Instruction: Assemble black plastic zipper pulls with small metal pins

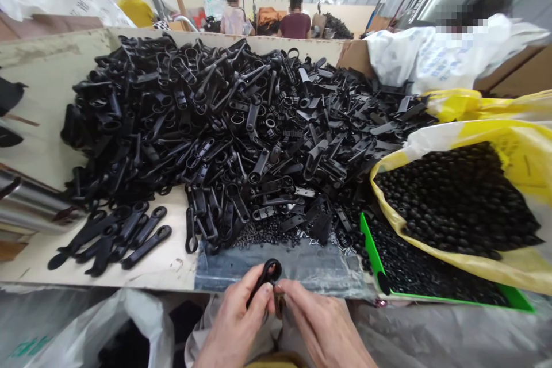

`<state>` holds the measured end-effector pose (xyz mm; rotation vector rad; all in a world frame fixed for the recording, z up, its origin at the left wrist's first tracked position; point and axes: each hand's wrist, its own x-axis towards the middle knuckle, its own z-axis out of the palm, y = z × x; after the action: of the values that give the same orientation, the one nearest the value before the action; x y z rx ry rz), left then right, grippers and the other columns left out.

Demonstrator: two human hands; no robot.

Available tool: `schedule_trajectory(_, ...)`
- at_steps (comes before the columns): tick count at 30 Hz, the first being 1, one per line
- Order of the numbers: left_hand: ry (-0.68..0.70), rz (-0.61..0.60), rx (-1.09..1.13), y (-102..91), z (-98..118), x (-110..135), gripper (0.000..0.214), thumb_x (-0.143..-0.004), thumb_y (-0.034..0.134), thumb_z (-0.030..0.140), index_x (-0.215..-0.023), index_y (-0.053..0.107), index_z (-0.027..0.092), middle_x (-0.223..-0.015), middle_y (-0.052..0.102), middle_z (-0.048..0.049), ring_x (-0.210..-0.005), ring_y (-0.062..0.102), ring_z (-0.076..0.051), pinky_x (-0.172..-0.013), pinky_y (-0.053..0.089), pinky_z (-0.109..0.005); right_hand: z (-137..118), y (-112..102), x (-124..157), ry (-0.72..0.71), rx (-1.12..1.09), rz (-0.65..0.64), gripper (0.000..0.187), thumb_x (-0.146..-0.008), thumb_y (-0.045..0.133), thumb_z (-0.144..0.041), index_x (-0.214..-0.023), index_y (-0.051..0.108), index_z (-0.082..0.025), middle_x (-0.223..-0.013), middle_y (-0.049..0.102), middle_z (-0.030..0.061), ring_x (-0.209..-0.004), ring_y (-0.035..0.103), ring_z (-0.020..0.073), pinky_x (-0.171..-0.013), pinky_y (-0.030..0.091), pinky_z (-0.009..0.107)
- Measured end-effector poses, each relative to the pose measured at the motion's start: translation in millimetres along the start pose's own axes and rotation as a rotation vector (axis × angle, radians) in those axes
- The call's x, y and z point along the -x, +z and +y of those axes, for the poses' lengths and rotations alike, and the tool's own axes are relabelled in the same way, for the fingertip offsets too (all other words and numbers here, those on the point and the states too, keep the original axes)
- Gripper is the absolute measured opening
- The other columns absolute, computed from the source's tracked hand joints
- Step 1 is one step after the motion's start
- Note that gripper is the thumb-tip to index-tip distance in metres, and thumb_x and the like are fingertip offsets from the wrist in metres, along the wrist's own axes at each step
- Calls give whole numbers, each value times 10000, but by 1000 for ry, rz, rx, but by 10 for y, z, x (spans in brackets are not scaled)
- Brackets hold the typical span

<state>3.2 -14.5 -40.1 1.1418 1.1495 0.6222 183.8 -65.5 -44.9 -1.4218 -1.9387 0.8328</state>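
Black plastic part [264, 279] with a ring at its top end sits between our two hands, just past the near edge of the tabletop [47, 75]. Our left hand [235, 322] grasps it: the thumb and fingers are pinched around its long stem. Our right hand [321, 328] is right beside the left one, and its fingertips [280, 288] touch the part just under the ring. We cannot tell if the right hand pinches anything small of its own.

Behind our hands a gray sheet [302, 267] lies on the near edge of the tabletop. A little heap of tiny dark bits [267, 233] rests on its far side. Past that, a huge pile of black parts [224, 121] covers the middle of the tabletop and goes all the way to the far edge. A few loose parts [116, 236] lie in a row near the near left corner.

On the right side a yellow bag [513, 149] stands open, full of small black round caps [457, 201]. A green tray [515, 297] with more small black pieces sits under it at the near right corner. A white sack [431, 57] leans at the far right corner.

A shiny metal tube [30, 207] pokes in at the left edge. Other people [295, 17] sit far away, beyond the tabletop.
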Motion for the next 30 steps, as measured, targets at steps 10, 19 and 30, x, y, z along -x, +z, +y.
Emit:
schedule_trajectory(10,-8,-19,-68,19,-14,-7,514,-910,616,619,-1169,715,186,-676,585,11,-573,426,-132,-503,323,-229,-4,-13,-33,71,-13,-64,265,-1064,301,-203,-1047,562,-246,-828,724,2,-676,708,158,-598,434,229)
schedule_trajectory(19,-24,-58,-69,7,-68,-34,486,-954,556,592,-1164,680,172,-687,565,16,-575,384,-127,-507,291,-239,8,-22,-61,52,68,-81,228,-1044,344,-164,-987,547,-252,-764,706,-24,-609,688,145,-542,371,232)
schedule_trajectory(30,51,110,-196,88,-141,-50,318,-966,550,454,-1075,698,194,-670,622,12,-683,567,-197,-691,410,-285,-19,41,-123,37,412,-98,190,-925,493,-69,-947,532,-253,-701,772,-17,-571,757,197,-464,281,299)
